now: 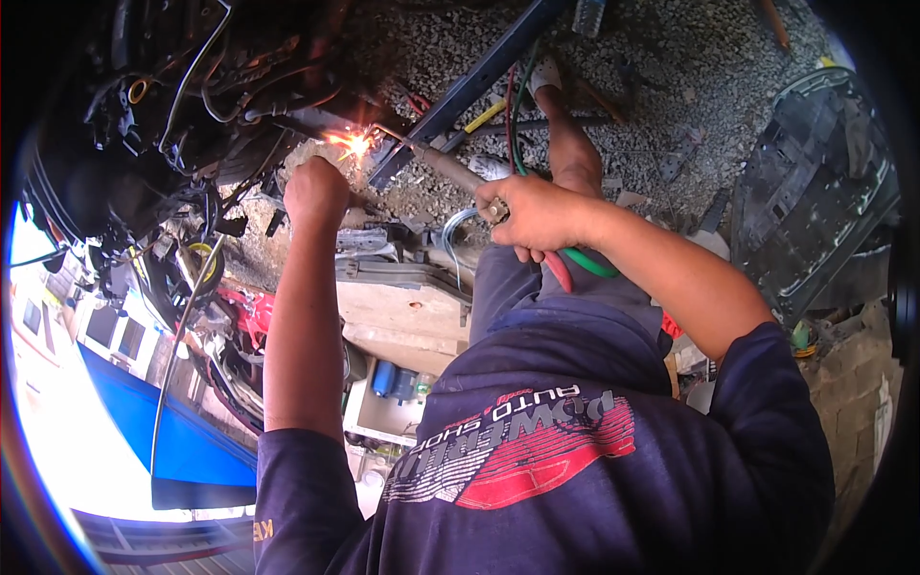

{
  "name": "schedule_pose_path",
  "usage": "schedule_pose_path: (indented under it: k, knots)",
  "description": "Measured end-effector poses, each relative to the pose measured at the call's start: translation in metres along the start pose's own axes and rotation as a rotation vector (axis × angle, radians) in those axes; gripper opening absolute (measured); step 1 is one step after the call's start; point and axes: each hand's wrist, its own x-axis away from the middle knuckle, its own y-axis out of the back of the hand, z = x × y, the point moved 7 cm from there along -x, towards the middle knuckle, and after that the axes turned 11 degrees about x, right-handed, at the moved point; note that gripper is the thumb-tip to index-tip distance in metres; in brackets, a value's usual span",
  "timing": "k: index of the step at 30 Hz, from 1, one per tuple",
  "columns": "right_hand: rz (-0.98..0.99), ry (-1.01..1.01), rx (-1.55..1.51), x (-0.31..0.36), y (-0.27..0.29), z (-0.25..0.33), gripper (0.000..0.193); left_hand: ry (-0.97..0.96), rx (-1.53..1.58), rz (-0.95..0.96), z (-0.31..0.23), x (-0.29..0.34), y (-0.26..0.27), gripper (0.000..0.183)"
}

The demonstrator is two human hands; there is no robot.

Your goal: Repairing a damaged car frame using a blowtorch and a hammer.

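My right hand (537, 213) is closed around the handle of a gas welding torch (452, 171), and a red hose (558, 272) and a green hose (589, 262) trail below it. The torch's thin bent tip points left, toward a bright orange flame with sparks (355, 144). The glare falls at the end of a dark metal part (311, 119) under the vehicle's front. Just below the glare, my left hand (318, 195) forms a fist with its back toward me; whatever it grips is hidden.
Dark vehicle parts with hoses and cables (192, 105) fill the upper left. A long dark metal bar (470, 86) slants across the gravel (671, 57) beyond the torch. At right leans a large dark panel (815, 192). Below my left hand lies a pale bumper-like piece (402, 311).
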Motion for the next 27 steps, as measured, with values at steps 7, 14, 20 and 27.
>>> schedule_pose_path:
  k: [7,14,20,27]
  knots:
    - [-0.001,0.008,-0.008,-0.0008,-0.0004,-0.0008,0.025,0.004,-0.014,0.039,-0.0002,-0.0033,-0.0033,0.027]
    - [0.001,0.002,-0.003,-0.0015,-0.0001,-0.0009,0.025,0.002,-0.040,0.048,-0.0033,-0.0021,-0.0027,0.025]
    - [-0.002,-0.001,-0.008,0.0007,0.0007,0.0004,0.026,0.014,-0.027,0.043,-0.0046,-0.0029,-0.0010,0.027]
    - [0.005,-0.005,-0.011,0.0017,-0.0016,-0.0019,0.024,-0.013,-0.032,0.040,-0.0054,-0.0037,-0.0034,0.027]
